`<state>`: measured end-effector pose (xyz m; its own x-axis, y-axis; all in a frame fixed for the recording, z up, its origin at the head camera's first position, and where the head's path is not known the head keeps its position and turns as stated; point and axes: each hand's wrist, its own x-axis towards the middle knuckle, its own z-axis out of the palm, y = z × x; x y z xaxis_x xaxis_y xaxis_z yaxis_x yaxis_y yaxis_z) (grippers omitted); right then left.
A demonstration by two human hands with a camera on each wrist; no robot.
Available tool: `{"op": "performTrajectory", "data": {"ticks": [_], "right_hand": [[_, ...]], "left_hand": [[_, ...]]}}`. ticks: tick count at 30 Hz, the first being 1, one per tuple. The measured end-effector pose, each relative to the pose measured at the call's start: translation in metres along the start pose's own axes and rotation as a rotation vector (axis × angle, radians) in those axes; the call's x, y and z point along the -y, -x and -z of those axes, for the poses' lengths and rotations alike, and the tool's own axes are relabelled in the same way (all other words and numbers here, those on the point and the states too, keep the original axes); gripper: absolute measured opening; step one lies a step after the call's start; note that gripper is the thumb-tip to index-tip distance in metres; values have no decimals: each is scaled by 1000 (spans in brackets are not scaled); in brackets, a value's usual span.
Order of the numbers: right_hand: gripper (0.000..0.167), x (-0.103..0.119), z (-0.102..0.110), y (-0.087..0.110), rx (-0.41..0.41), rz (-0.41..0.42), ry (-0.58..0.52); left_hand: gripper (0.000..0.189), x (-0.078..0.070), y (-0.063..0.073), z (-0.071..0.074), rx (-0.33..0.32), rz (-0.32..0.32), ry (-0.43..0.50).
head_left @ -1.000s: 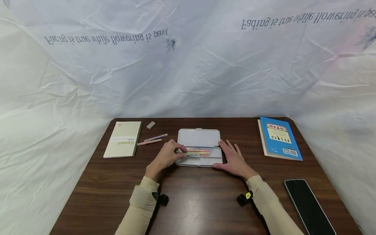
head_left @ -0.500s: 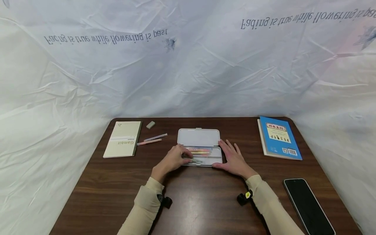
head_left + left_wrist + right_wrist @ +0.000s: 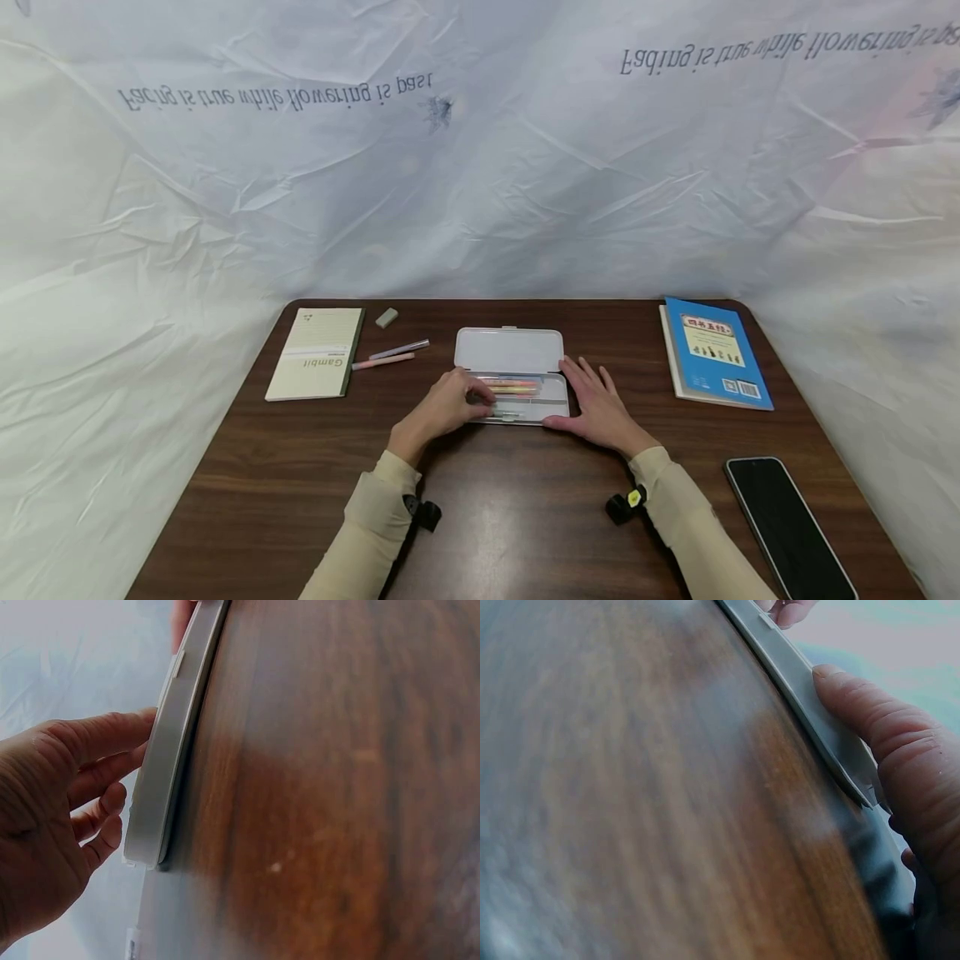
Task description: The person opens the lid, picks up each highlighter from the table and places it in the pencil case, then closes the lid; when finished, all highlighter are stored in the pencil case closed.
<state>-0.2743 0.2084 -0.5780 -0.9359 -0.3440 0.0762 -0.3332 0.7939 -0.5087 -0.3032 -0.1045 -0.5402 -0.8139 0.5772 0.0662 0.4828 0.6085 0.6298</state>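
A white pencil case (image 3: 508,350) lies with its lid folded back at the middle of the table. Several colored pens (image 3: 516,387) lie in its rear compartment. My left hand (image 3: 442,408) reaches over the case's left end, thumb and fingertips down in the front compartment, pinching the end of a pale green pen (image 3: 510,414). In the left wrist view those fingertips are hidden behind the case's front wall (image 3: 166,750). My right hand (image 3: 596,408) rests at the right end with its fingers spread, the thumb (image 3: 855,701) against the front edge.
Left of the case lie a purple pen (image 3: 400,348), a pink pen (image 3: 384,361), an eraser (image 3: 387,317) and a cream notebook (image 3: 313,354). To the right are a blue book (image 3: 716,354) and a black phone (image 3: 791,529). A white sheet hangs behind the table (image 3: 495,533).
My left hand has moved right and lowered the pale green pen into the case's front compartment. The right hand has stayed in place.
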Motion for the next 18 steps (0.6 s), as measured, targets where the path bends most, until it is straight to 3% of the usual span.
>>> {"op": "performTrajectory", "data": {"ticks": [9,15,18], "right_hand": [[110,-1,-1,1,8,-6,2],[111,0,0,0,2,3,1],[111,0,0,-1,-2,7,-1]], "left_hand": [[7,1,1,2,-13,13,60],[8,14,6,16,-112,81,67],[11,29,10,27,-181,109,35]]}}
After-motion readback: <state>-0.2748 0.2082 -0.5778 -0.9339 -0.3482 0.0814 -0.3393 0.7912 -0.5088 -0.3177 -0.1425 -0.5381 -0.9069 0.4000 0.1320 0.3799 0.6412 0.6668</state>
